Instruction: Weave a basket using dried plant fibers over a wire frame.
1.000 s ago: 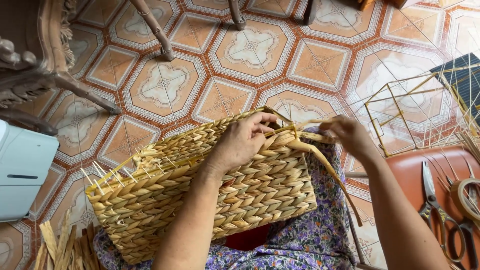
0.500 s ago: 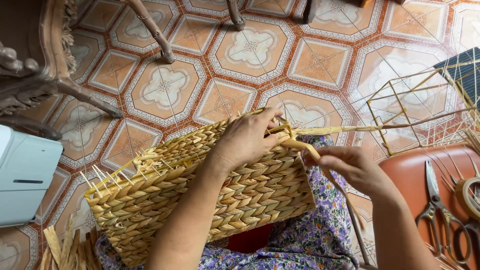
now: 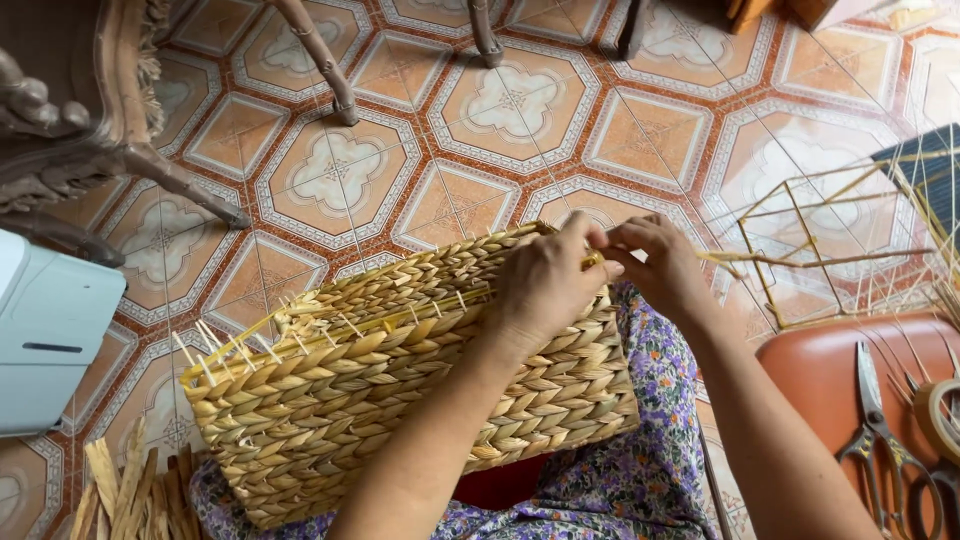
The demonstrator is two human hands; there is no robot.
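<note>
— Hands first: where are they?
— Both at the far right corner of the woven straw basket [image 3: 400, 400], which lies across the person's lap on a floral dress [image 3: 640, 480]. The left hand [image 3: 545, 285] is pressed over the rim, fingers curled and gripping the weave.
— And the other?
— The right hand [image 3: 655, 262] is just beside it, touching, fingertips pinched on a straw strand [image 3: 800, 262] that runs off to the right.
— What lies around?
— A gold wire frame [image 3: 800, 215] stands on the patterned tile floor [image 3: 500, 110]. Scissors [image 3: 880, 430] and a tape roll [image 3: 935, 415] rest on a red stool [image 3: 820, 375]. Loose straw strips [image 3: 125, 495] sit lower left, near a white machine [image 3: 50, 330].
</note>
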